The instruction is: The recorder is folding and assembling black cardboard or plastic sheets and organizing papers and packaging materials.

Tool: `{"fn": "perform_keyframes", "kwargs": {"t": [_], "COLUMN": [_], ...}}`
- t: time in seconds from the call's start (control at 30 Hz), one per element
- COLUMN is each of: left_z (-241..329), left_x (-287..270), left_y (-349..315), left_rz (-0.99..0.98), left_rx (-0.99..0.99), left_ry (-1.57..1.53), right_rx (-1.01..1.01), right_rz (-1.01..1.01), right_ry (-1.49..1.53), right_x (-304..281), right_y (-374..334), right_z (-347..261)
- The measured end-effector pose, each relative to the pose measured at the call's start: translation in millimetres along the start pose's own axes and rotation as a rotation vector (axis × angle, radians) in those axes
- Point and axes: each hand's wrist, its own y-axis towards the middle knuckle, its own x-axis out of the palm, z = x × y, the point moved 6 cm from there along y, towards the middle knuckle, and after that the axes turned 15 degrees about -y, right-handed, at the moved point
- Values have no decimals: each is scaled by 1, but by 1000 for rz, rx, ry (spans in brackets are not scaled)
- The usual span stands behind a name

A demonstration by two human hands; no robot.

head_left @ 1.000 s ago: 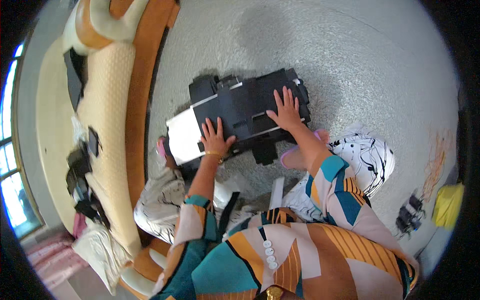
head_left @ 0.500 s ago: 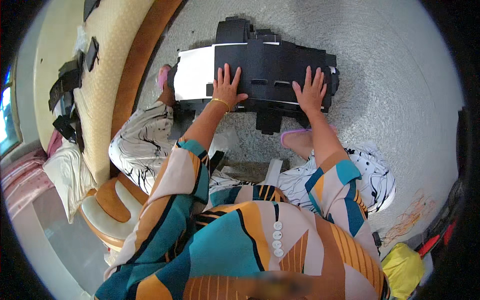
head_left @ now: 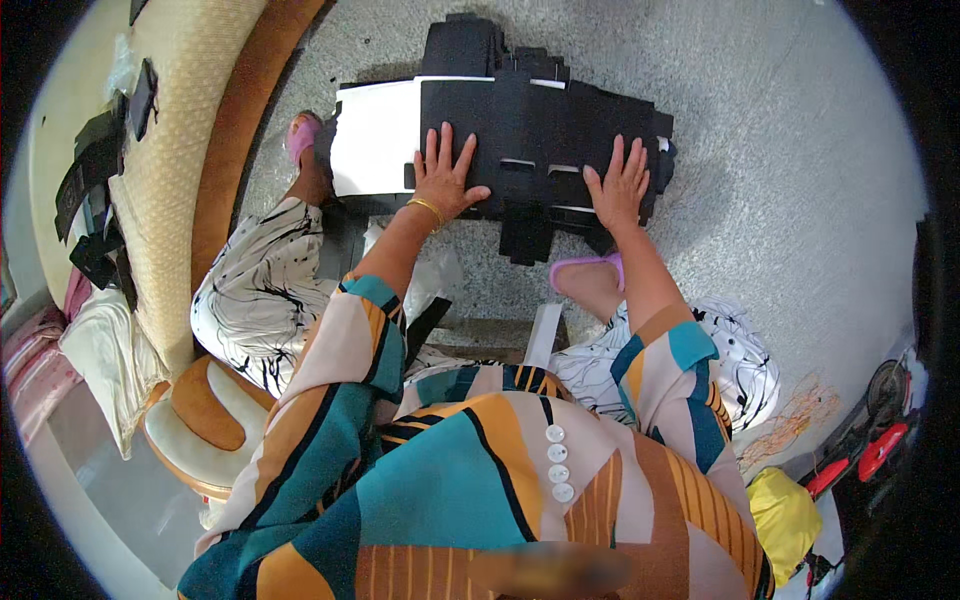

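A stack of flat, black die-cut sheets [head_left: 480, 125] with slots and tabs lies on the floor in front of me. A white sheet [head_left: 378, 140] shows at its left side, partly covered by the black top piece. My left hand [head_left: 447, 178] rests flat on the black piece near its left edge, fingers spread. Toward the right end of the stack, my right hand [head_left: 618, 188] also presses flat with fingers apart. Two narrow slots in the black piece lie between my hands. Neither hand grips anything.
A cream patterned cushioned seat [head_left: 185, 130] with a brown base runs along the left, with black cut pieces [head_left: 95, 160] on it. My pink-shod feet flank the stack's near side. A yellow bag [head_left: 785, 525] and red items [head_left: 880, 450] lie at the lower right.
The whole view has shifted slightly, so the seat and the stack appear farther left. Both hands stay flat on the black sheet in nearly the same places.
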Motion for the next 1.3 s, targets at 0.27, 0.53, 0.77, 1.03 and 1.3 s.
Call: {"fn": "perform_keyframes", "kwargs": {"t": [0.27, 0.53, 0.77, 1.03, 1.3], "left_z": [1, 16, 18, 12, 6], "left_x": [-19, -48, -70, -44, -31], "left_y": [-4, -2, 22, 29, 29], "left_rz": [54, 94, 421, 383, 396], "left_rx": [42, 17, 120, 29, 29], "left_ry": [-41, -73, -80, -23, -57], "right_rx": [140, -58, -68, -70, -85], "right_rz": [258, 8, -36, 15, 51], "right_ry": [-5, -75, -143, -216, -151], "right_x": [-59, -54, -35, -37, -38], "right_y": [27, 67, 51, 49, 48], "right_z": [-17, -116, -131, -133, -133]}}
